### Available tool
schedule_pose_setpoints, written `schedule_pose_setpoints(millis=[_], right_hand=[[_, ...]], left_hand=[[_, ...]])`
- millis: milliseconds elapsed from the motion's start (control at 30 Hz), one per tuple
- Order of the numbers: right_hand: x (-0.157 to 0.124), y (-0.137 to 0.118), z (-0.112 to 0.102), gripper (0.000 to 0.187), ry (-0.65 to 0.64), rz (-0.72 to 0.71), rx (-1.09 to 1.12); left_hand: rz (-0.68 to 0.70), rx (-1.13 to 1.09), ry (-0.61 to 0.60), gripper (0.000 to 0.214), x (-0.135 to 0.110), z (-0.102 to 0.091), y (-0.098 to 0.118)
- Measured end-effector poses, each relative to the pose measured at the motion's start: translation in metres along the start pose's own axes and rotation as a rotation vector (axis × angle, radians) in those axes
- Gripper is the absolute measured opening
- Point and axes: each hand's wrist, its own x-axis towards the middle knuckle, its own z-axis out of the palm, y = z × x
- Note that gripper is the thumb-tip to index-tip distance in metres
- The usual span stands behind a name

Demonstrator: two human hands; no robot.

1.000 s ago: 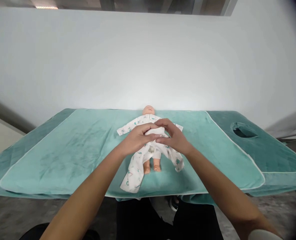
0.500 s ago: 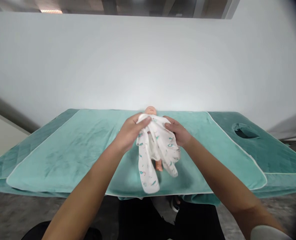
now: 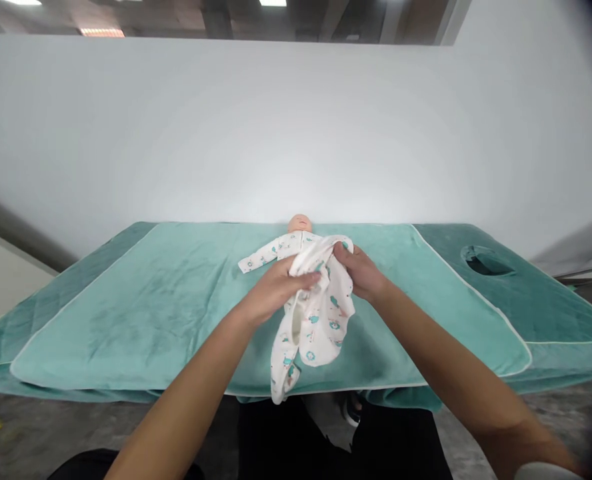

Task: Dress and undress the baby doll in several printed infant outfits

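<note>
White baby pants (image 3: 329,313) with a green and pink print hang bunched between my two hands. My left hand (image 3: 281,283) grips the cloth on the left, its thumb lying over the top. On the right, my right hand (image 3: 359,267) pinches the upper edge of the waist. Behind the pants a baby doll (image 3: 301,223) lies on its back, its head toward the wall. The doll has on a white printed shirt (image 3: 269,252) whose sleeve stretches out to the left. The cloth and my hands hide the doll's lower body and its other arm.
A padded bed with a teal cover (image 3: 126,313) spans the view. Its right end has a round face hole (image 3: 487,261). A white wall (image 3: 296,127) rises along the far edge. Below the near edge, my legs in black trousers (image 3: 286,440) show.
My left hand has moved down, and the pants are more gathered and turned. The doll's shirt and left-side sleeve now show, while its foot is hidden.
</note>
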Motion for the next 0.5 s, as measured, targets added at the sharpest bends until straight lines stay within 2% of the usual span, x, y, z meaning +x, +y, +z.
schedule_pose_setpoints(millis=[33, 100, 167, 200, 233, 300, 367, 433, 500], right_hand=[[-0.002, 0.003, -0.001, 0.051, -0.053, 0.032, -0.019], [-0.005, 0.009, -0.002, 0.050, -0.259, 0.150, -0.084], [-0.008, 0.012, -0.002, 0.048, -0.450, 0.255, -0.134], [-0.008, 0.012, -0.002, 0.048, -0.472, 0.261, -0.128], [-0.008, 0.012, -0.001, 0.048, -0.432, 0.229, -0.098], [-0.007, 0.010, 0.000, 0.047, -0.233, 0.107, 0.010], [-0.008, 0.009, 0.001, 0.046, -0.058, 0.026, 0.111], [-0.013, 0.015, 0.003, 0.048, 0.012, 0.060, 0.159], [-0.023, 0.029, 0.004, 0.049, 0.028, 0.155, 0.169]], left_hand=[[0.050, -0.083, 0.087, 0.033, 0.002, 0.001, -0.002], [0.090, -0.215, 0.207, 0.034, 0.006, 0.003, -0.005], [0.047, -0.273, 0.230, 0.034, 0.008, 0.005, -0.006], [0.012, -0.284, 0.215, 0.035, 0.007, 0.005, -0.006], [-0.020, -0.289, 0.188, 0.038, 0.005, 0.006, -0.005], [-0.077, -0.272, 0.099, 0.044, -0.002, 0.006, -0.004], [-0.162, -0.195, -0.045, 0.052, -0.011, 0.003, -0.003], [-0.271, -0.084, -0.203, 0.054, -0.021, 0.000, -0.007], [-0.315, -0.047, -0.238, 0.049, -0.028, -0.004, -0.016]])
